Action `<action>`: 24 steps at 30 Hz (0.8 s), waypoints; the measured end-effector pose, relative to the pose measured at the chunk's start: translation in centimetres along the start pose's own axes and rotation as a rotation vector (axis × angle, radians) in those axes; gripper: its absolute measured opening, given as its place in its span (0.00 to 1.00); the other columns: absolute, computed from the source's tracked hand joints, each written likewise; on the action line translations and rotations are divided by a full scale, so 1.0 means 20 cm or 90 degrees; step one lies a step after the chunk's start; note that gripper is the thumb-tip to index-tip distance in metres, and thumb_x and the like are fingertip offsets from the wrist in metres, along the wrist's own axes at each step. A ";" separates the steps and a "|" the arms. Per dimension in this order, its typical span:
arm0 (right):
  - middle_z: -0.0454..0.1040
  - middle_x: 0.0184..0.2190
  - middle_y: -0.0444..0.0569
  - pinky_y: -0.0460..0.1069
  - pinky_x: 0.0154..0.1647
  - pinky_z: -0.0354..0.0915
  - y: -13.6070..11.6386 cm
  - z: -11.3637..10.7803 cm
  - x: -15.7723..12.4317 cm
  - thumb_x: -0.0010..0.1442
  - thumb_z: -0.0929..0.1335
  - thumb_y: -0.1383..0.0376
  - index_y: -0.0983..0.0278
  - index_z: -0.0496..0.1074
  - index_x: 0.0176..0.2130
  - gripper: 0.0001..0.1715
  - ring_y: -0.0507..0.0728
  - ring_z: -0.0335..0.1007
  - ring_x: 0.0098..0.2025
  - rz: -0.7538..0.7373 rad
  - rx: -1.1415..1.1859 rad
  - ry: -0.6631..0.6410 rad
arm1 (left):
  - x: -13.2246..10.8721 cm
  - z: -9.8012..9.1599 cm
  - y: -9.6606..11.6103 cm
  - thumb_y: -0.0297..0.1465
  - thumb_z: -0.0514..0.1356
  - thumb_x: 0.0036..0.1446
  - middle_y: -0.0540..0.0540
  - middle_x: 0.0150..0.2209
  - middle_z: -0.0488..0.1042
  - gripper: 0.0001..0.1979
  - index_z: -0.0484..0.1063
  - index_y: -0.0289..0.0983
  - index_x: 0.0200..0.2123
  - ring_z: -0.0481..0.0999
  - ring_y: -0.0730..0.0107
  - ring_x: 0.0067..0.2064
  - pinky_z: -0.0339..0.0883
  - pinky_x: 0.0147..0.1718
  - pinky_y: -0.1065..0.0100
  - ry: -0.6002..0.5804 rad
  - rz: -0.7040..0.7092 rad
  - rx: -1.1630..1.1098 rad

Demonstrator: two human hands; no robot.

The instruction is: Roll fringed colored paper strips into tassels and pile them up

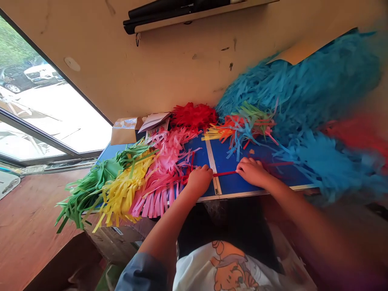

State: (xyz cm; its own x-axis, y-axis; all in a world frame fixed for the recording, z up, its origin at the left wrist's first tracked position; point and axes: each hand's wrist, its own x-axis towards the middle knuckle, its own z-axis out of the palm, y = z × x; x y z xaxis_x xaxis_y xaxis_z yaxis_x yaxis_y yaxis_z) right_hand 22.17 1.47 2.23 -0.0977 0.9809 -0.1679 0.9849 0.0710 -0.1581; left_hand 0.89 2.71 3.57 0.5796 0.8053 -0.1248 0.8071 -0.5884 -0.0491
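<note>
A scuffed beige wall [169, 68] rises behind a blue table [110, 152], with a long black roller case [178, 16] mounted high up. To the left, a large window [54, 89] pours in daylight and shows parked cars [39, 74] — below lies a reddish-brown floor [33, 210].

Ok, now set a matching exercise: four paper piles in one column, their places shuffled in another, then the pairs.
Piles:
1 green paper fringe
2 pink paper fringe
3 red paper tuft
4 blue paper heap

Places:
A far side of the table, near the cardboard box
B right of the right hand
C beside the left hand
D outermost left, past the yellow paper fringe

Pairs: 1-D, 2-C, 3-A, 4-B
</note>
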 end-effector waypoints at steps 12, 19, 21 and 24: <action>0.69 0.47 0.60 0.64 0.43 0.58 0.01 -0.12 0.14 0.43 0.70 0.47 0.62 0.74 0.29 0.21 0.72 0.62 0.48 0.180 -0.008 -0.103 | 0.12 -0.13 -0.12 0.47 0.56 0.53 0.41 0.41 0.75 0.19 0.75 0.41 0.39 0.74 0.53 0.42 0.69 0.37 0.59 -0.221 -0.138 -0.010; 0.70 0.46 0.60 0.67 0.43 0.60 -0.03 -0.18 0.11 0.36 0.70 0.41 0.60 0.74 0.39 0.35 0.73 0.64 0.48 0.176 -0.009 -0.015 | 0.21 -0.12 -0.14 0.54 0.60 0.44 0.40 0.47 0.73 0.27 0.74 0.47 0.44 0.71 0.47 0.49 0.65 0.45 0.53 -0.248 -0.202 0.016; 0.67 0.51 0.61 0.69 0.51 0.53 -0.16 -0.14 0.05 0.45 0.63 0.38 0.61 0.68 0.50 0.42 0.73 0.59 0.54 0.131 -0.007 0.050 | 0.22 -0.12 -0.14 0.54 0.61 0.42 0.41 0.48 0.73 0.28 0.73 0.48 0.45 0.70 0.46 0.50 0.63 0.46 0.52 -0.244 -0.199 0.010; 0.57 0.59 0.63 0.63 0.61 0.42 -0.37 -0.01 -0.07 0.52 0.59 0.41 0.72 0.56 0.59 0.48 0.67 0.47 0.62 -0.085 0.013 0.132 | 0.21 -0.11 -0.15 0.52 0.62 0.42 0.38 0.47 0.74 0.29 0.73 0.45 0.45 0.70 0.44 0.49 0.62 0.47 0.50 -0.220 -0.165 -0.015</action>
State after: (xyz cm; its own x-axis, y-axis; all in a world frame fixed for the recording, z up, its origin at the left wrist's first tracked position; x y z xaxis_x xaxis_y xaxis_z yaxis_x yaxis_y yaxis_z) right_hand 14.97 -0.34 3.83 -0.1938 0.9792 0.0596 0.9617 0.2016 -0.1857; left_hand 1.12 8.05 5.40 0.2881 0.8526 -0.4360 0.9258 -0.3644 -0.1007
